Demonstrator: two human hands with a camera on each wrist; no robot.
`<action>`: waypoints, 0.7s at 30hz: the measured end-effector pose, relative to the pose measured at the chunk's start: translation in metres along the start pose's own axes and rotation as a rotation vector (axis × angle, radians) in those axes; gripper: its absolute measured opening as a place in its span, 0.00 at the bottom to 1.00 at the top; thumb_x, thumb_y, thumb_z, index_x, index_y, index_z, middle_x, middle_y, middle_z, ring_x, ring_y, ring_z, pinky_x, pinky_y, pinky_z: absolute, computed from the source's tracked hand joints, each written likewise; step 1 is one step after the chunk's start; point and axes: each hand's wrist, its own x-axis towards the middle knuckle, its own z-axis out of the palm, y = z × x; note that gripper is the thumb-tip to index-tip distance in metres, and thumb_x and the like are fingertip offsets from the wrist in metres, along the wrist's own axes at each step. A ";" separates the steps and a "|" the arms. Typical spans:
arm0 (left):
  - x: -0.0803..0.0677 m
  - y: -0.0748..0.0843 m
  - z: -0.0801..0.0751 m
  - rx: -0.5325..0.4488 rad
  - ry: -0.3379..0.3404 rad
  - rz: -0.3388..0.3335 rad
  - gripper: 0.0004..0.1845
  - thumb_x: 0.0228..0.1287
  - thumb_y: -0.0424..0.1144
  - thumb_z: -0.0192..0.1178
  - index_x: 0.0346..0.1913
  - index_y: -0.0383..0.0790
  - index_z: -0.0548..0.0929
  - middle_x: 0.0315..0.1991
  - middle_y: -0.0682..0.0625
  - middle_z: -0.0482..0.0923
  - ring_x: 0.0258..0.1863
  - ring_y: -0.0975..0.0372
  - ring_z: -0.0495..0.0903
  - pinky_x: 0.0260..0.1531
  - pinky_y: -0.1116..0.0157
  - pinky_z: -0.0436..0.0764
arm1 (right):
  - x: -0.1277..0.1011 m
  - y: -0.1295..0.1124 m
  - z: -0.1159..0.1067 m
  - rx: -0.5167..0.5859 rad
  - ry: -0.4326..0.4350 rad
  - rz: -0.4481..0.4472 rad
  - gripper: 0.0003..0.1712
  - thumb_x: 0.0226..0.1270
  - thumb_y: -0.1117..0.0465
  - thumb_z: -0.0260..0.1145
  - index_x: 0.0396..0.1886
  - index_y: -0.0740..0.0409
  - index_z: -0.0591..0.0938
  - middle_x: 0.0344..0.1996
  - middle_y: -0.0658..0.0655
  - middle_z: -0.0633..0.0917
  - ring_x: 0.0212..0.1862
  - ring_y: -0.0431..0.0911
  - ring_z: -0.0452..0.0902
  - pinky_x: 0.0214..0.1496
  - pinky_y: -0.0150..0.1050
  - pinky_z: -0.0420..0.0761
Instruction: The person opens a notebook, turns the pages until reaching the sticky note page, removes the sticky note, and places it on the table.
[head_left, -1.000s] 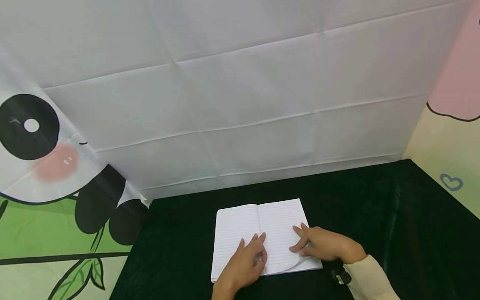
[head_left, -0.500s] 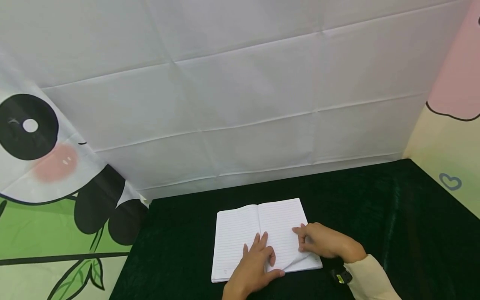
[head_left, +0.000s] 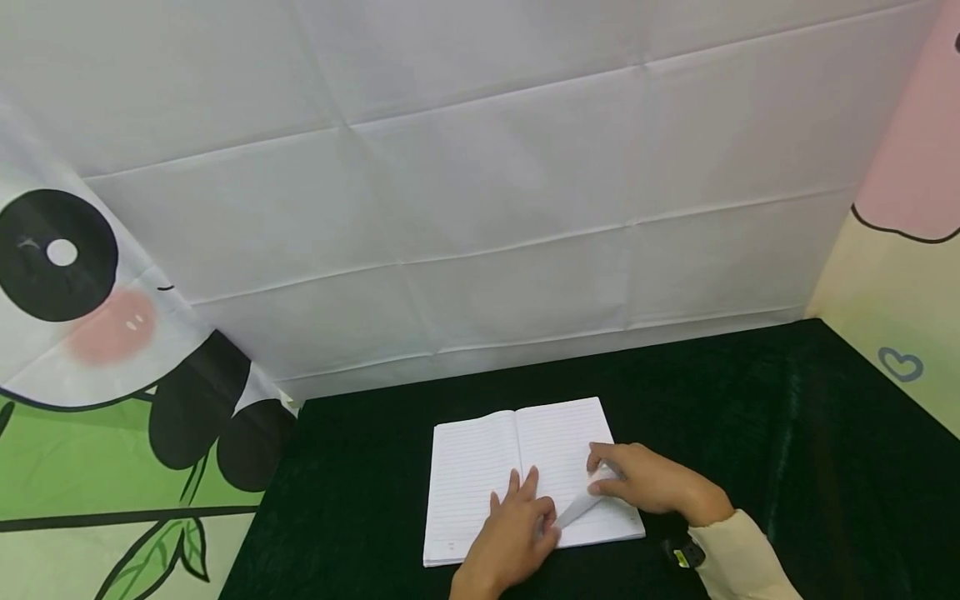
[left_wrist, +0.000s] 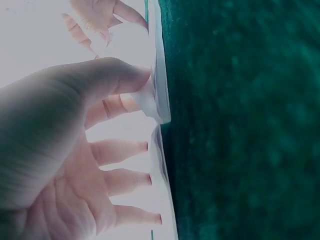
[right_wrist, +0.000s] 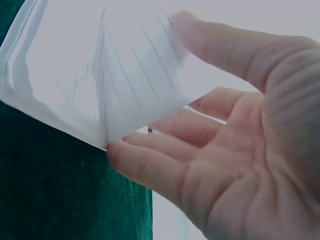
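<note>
An open lined notebook [head_left: 480, 467] lies on a black cloth. The lower corner of its right page [head_left: 581, 507] is lifted and folded over. My left hand [head_left: 525, 521] lies on the pages near the spine. In the left wrist view, my left hand [left_wrist: 120, 95] pinches the page's curled edge [left_wrist: 146, 104] between thumb and forefinger, the other fingers straight. My right hand [head_left: 611, 479] holds the lifted page from the right. In the right wrist view, my right hand [right_wrist: 150, 95] has its thumb on top of the page [right_wrist: 125, 85] and its fingers beneath.
The black cloth table [head_left: 750, 400] extends to the right and behind the notebook. A white creased backdrop [head_left: 487, 208] stands behind it. A panda-print cloth [head_left: 90, 333] hangs at the left and a pastel wall [head_left: 900, 333] at the right. A black band [head_left: 678, 554] sits at my right wrist.
The right page's lower corner has risen from a slight curl into a raised fold. My right fingers have curled onto it, and my left thumb has come up against its lower edge.
</note>
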 end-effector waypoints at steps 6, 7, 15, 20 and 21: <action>0.000 0.001 -0.001 0.001 0.066 -0.002 0.08 0.62 0.39 0.63 0.26 0.51 0.77 0.71 0.44 0.74 0.71 0.36 0.68 0.57 0.27 0.70 | -0.001 0.001 0.000 0.010 0.088 -0.006 0.41 0.59 0.56 0.75 0.70 0.59 0.70 0.74 0.71 0.67 0.73 0.67 0.67 0.71 0.65 0.68; 0.000 0.002 -0.001 -0.002 0.080 -0.008 0.08 0.62 0.38 0.63 0.26 0.50 0.77 0.70 0.43 0.74 0.71 0.35 0.69 0.57 0.27 0.70 | -0.001 0.000 0.001 0.007 0.092 0.003 0.45 0.57 0.57 0.76 0.72 0.60 0.67 0.74 0.71 0.67 0.73 0.67 0.67 0.71 0.65 0.68; 0.002 0.006 -0.001 -0.041 0.175 -0.109 0.13 0.62 0.37 0.66 0.24 0.48 0.74 0.68 0.40 0.76 0.67 0.37 0.74 0.58 0.28 0.71 | -0.002 -0.003 0.007 -0.001 0.070 0.107 0.71 0.48 0.56 0.82 0.80 0.69 0.43 0.75 0.76 0.62 0.74 0.68 0.63 0.75 0.64 0.64; 0.004 0.005 0.001 -0.061 0.299 -0.170 0.15 0.58 0.34 0.66 0.21 0.47 0.71 0.63 0.37 0.80 0.63 0.36 0.78 0.54 0.26 0.72 | -0.001 -0.005 0.013 0.018 0.056 0.138 0.74 0.44 0.60 0.84 0.79 0.70 0.41 0.78 0.76 0.53 0.77 0.68 0.56 0.77 0.65 0.58; 0.004 0.004 0.001 -0.064 0.325 -0.188 0.15 0.57 0.34 0.67 0.20 0.46 0.71 0.62 0.36 0.80 0.62 0.36 0.78 0.53 0.26 0.72 | -0.001 -0.005 0.014 0.007 0.042 0.140 0.74 0.43 0.60 0.84 0.79 0.70 0.42 0.78 0.76 0.52 0.78 0.68 0.53 0.78 0.65 0.55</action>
